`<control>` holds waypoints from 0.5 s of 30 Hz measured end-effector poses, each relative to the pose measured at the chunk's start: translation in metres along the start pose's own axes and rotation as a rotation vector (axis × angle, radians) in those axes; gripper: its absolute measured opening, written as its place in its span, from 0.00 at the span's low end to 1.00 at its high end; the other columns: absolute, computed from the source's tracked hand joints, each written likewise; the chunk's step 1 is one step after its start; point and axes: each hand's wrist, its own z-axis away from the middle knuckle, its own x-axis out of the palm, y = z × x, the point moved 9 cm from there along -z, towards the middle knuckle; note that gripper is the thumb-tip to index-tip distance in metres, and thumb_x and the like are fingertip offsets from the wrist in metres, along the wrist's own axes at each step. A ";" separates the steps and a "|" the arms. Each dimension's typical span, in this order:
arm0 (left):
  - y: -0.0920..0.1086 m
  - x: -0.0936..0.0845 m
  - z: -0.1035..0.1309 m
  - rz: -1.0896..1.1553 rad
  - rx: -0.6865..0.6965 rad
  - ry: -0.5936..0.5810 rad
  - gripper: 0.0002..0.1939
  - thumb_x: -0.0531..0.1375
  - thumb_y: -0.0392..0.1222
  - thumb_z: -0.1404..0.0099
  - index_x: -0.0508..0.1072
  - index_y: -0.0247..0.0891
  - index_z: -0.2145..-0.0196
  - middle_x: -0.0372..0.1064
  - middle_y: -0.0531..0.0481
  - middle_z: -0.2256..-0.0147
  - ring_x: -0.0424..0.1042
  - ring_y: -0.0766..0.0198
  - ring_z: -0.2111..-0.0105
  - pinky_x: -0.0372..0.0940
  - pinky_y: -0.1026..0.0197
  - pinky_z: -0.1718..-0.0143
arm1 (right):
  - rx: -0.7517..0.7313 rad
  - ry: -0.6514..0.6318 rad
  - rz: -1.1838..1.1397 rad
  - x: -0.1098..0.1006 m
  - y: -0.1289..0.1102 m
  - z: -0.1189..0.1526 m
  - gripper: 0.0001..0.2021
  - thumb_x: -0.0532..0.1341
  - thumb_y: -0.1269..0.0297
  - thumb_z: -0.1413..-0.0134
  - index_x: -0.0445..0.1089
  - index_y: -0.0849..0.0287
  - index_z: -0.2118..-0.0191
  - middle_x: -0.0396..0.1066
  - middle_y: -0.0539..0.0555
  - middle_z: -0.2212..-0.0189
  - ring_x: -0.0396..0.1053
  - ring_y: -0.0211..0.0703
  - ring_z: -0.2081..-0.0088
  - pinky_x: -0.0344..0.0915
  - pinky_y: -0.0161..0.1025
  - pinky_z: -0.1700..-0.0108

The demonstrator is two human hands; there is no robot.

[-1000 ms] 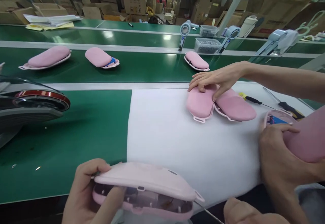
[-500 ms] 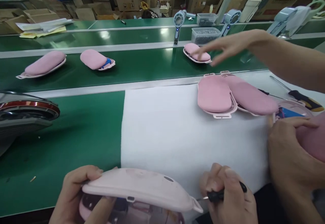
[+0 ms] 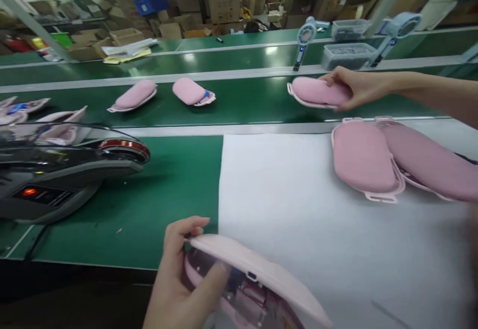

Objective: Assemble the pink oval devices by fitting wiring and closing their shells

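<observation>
My left hand [image 3: 186, 274] grips a pale pink oval plastic case [image 3: 254, 264] at the bottom centre, with the thumb in the gap between its two shells. Wires and electronic parts show inside the gap. To its right lies a thin, blurred metal shaft [image 3: 390, 314], like a screwdriver's; its handle is out of the frame. My right hand is out of view. Ahead on the white sheet [image 3: 269, 184] sit two pink cases: one nearer [image 3: 364, 157] and one beside it [image 3: 429, 160].
A co-worker's hand [image 3: 354, 87] holds a pink case [image 3: 317, 91] over the green belt [image 3: 254, 102]. Farther left lie more pink cases, one [image 3: 190, 91] showing blue inside. A black-grey machine [image 3: 74, 174] with a red light stands left. Handheld fans and tubs [image 3: 347, 56] stand behind.
The view has swung left. My right hand, earlier holding a black-handled screwdriver at the case, has left the frame. The co-worker's hand has closed on the case on the belt.
</observation>
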 end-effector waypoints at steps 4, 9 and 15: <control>0.004 0.012 0.003 0.173 -0.056 -0.003 0.20 0.66 0.47 0.53 0.68 0.45 0.62 0.61 0.52 0.63 0.64 0.69 0.74 0.62 0.66 0.76 | 0.080 -0.489 0.029 0.029 0.019 -0.020 0.19 0.41 0.74 0.58 0.66 0.81 0.77 0.68 0.64 0.50 0.71 0.33 0.59 0.54 0.20 0.69; 0.007 0.018 -0.001 0.372 0.032 -0.071 0.26 0.68 0.43 0.56 0.67 0.46 0.59 0.63 0.50 0.58 0.69 0.59 0.63 0.66 0.63 0.69 | 0.128 -0.587 0.121 0.056 0.025 0.019 0.19 0.48 0.87 0.54 0.70 0.69 0.84 0.76 0.54 0.63 0.72 0.52 0.53 0.68 0.29 0.64; 0.003 0.038 -0.015 0.600 -0.074 -0.233 0.32 0.68 0.50 0.51 0.64 0.48 0.50 0.64 0.48 0.49 0.66 0.52 0.51 0.65 0.59 0.57 | -0.408 0.307 0.395 0.062 0.024 0.154 0.16 0.51 0.59 0.41 0.75 0.56 0.66 0.73 0.53 0.62 0.75 0.49 0.60 0.67 0.29 0.76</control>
